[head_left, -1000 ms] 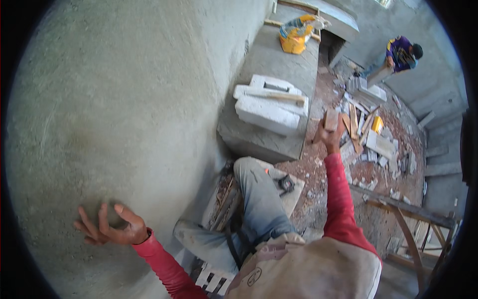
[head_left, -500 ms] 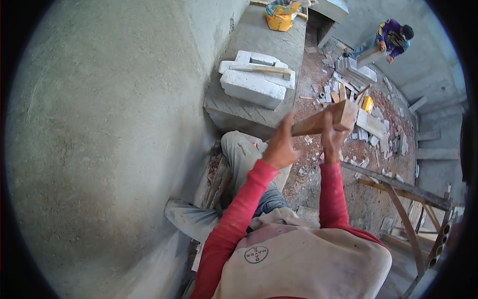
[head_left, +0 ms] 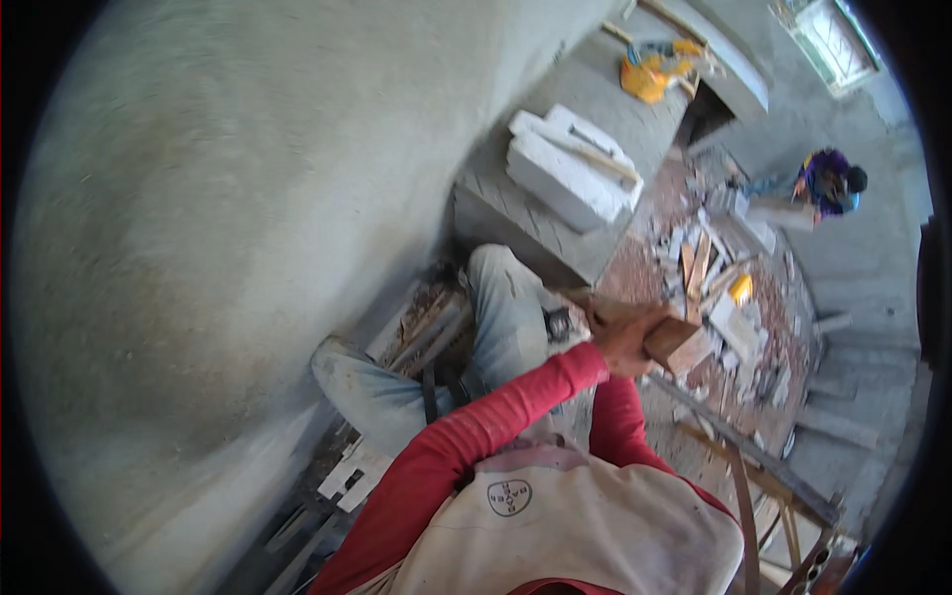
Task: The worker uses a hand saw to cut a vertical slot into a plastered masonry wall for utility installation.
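A brown wooden block (head_left: 677,344), long and square-ended, is held up in front of my lap. My left hand (head_left: 627,335) is closed round it near its squared end, slightly blurred. My right hand comes up from below to the same place; the left hand and the wood hide its fingers. Beyond the far end of the wood, a concrete bench (head_left: 540,233) carries stacked white lightweight blocks (head_left: 565,178). A hammer-like tool with a pale wooden handle (head_left: 585,149) lies across them.
A yellow bag (head_left: 645,79) rests farther along the bench. Broken blocks and wood offcuts (head_left: 699,263) litter the floor to the right. A co-worker (head_left: 831,183) handles a block at the far right. A wooden frame (head_left: 744,436) stands near my right side; a bare wall (head_left: 228,218) rises at left.
My left hand, earlier with fingers apart beside the wood, has come across onto it. The wood has been lowered toward me, and the whole view has turned.
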The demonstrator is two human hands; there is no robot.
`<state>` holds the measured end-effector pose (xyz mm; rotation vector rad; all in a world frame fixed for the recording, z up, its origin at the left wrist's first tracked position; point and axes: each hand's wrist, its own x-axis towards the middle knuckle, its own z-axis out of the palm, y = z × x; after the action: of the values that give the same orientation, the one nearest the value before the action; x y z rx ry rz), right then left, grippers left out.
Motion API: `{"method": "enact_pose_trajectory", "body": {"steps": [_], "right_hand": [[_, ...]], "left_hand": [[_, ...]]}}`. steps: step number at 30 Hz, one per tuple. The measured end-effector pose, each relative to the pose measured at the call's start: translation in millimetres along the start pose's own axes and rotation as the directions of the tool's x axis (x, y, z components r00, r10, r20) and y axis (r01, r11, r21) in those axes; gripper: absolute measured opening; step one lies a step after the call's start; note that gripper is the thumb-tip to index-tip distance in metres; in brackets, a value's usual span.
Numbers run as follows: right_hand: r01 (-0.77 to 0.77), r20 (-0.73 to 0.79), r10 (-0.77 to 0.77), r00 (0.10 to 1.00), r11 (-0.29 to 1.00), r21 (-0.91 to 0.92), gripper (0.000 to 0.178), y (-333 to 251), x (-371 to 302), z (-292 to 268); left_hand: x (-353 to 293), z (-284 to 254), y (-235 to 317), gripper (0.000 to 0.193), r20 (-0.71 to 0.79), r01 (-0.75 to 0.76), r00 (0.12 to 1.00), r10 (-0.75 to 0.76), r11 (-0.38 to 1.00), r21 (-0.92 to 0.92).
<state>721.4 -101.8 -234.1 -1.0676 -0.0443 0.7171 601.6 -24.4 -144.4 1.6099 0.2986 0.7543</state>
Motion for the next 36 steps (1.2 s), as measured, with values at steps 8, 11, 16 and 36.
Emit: {"method": "enact_pose_trajectory", "body": {"steps": [8, 11, 16, 36], "right_hand": [[-0.022, 0.15, 0.008, 0.989, 0.996, 0.092, 0.073, 49, -25, 37], [0.281, 0.353, -0.249, 0.902, 0.959, -0.044, 0.074, 55, -33, 34], [-0.297, -0.051, 0.569, 0.821, 0.501, 0.813, 0.087, 75, -4, 1], [-0.106, 0.572, 0.13, 0.81, 0.992, -0.075, 0.072, -44, -99, 305]], "left_hand": [[-4, -53, 78, 0.061, -0.014, -0.218, 0.976, 0.219, 0.964, -0.154], [11, -92, 127, 0.059, -0.042, -0.547, 0.826, 0.562, 0.817, 0.181], [-41, -170, 240, 0.047, -0.178, -0.534, 0.829, 0.53, 0.658, -0.531], [-440, -272, 319, 0.071, -0.543, -0.225, -0.744, 0.389, 0.62, 0.751]]}}
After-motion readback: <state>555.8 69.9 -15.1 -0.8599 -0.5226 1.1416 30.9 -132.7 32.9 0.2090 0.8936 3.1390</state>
